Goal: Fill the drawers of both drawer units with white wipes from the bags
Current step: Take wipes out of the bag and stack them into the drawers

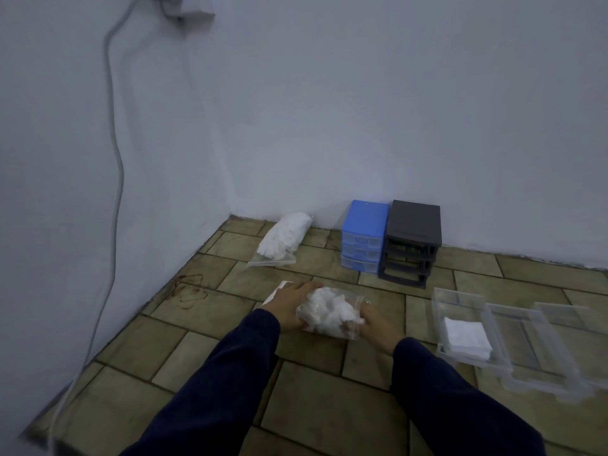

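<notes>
Arms: both are reaching forward and down from the bottom of the view, converging toward the middle; both are wearing dark blue sleeves down to the wrists
Left hand [292, 307]: lying palm down, its back to the camera; fingers are curling over the left end of the bag of wipes [329, 313]
Right hand [373, 320]: gripping the right end of the same bag; thumb is pressing on top of the plastic; wrist is bending slightly inward
</notes>
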